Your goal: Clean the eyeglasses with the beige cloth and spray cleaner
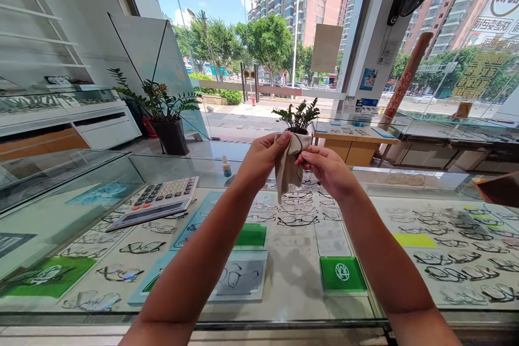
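Note:
My left hand (261,158) and my right hand (326,168) are raised together above a glass display counter (365,216). Between them hangs a beige cloth (287,167), pinched in the fingers of both hands. A thin dark pair of glasses (313,172) seems wrapped in the cloth by my right fingers, with only part of the frame showing. Both hands are closed.
A grey calculator (158,203) lies on the counter at the left, with a small bottle (226,166) behind it. Under the glass lie several rows of spectacle frames (298,220) and green cards (341,274). A potted plant (168,113) stands by the window.

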Action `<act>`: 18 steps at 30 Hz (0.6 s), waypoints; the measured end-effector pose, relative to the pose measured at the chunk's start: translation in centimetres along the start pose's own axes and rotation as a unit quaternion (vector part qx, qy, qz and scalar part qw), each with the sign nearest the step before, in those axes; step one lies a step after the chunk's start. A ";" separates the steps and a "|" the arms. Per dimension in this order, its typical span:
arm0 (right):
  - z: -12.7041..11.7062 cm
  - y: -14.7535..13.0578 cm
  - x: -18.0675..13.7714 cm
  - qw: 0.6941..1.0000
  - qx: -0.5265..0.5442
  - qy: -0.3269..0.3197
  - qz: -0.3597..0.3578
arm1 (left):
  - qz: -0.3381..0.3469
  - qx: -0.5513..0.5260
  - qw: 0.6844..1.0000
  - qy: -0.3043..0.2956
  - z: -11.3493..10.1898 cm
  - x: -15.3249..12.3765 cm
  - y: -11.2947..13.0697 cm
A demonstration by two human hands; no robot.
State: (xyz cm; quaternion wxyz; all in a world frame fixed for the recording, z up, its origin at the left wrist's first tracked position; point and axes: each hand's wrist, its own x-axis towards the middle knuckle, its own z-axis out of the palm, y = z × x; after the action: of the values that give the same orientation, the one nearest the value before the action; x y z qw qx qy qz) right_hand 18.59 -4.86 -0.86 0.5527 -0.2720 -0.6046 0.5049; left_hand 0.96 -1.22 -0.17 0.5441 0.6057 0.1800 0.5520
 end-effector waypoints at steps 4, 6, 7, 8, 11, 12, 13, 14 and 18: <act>-0.3 -0.6 -0.1 1.000 0.023 -0.005 0.013 | -0.009 -0.013 0.998 -0.062 -0.8 0.1 0.6; -0.1 -0.7 -0.2 0.999 0.044 -0.010 0.026 | -0.001 -0.010 0.998 -0.064 -0.7 0.0 0.6; 0.0 -0.7 -0.3 0.998 0.054 -0.011 0.032 | 0.005 -0.010 0.998 -0.060 -0.6 -0.1 0.5; 0.2 -0.7 -0.4 0.997 0.062 -0.011 0.038 | 0.012 -0.013 0.999 -0.051 -0.4 -0.1 0.3; 0.9 -0.4 -0.6 0.996 0.076 -0.016 0.042 | 0.036 -0.015 0.999 -0.008 0.4 -0.4 -0.2; 1.0 -0.3 -0.6 0.996 0.076 -0.020 0.040 | 0.045 -0.009 0.999 0.009 0.7 -0.5 -0.3; 1.2 -0.2 -0.7 0.996 0.073 -0.025 0.038 | 0.054 -0.002 0.998 0.027 1.0 -0.6 -0.5; 1.3 -0.1 -0.7 0.997 0.067 -0.028 0.036 | 0.062 0.007 0.997 0.043 1.2 -0.6 -0.6; 1.3 0.0 -0.6 0.999 0.037 -0.027 0.028 | 0.066 0.033 0.994 0.085 1.4 -0.6 -0.9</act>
State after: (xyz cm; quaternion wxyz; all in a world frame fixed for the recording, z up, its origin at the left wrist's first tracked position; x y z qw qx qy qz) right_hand 17.50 -5.81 -0.91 0.5319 -0.2544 -0.5923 0.5491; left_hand 2.29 -2.01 -0.90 0.4689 0.5847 0.2034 0.6300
